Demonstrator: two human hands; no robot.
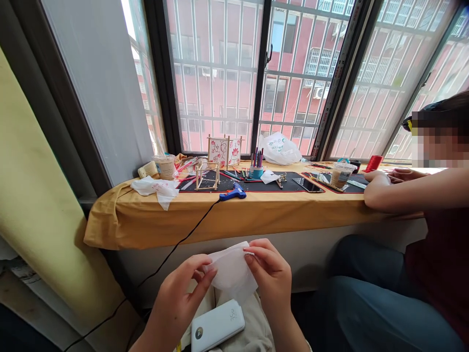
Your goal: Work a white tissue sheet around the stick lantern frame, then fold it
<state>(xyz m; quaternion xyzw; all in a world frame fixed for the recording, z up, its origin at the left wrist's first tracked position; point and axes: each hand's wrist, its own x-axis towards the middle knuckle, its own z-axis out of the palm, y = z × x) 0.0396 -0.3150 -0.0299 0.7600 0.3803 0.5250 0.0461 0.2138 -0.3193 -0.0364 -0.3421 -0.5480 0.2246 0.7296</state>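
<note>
Two hands closed in narrow pinch: left hand [185, 293] and right hand [269, 278] gripping thin white sheet [230, 271] between fingertips; white power bank [218, 326] just below; blue glue gun [232, 191] farther ahead.

A: What's lying on the mustard-yellow cloth [234, 217]?
B: A blue hot-glue gun [233, 191], a small wooden-stick frame [207, 177], a crumpled white plastic bag [278, 149].
A: And lower down?
B: A white power bank [218, 326] on beige fabric [254, 332].
</note>
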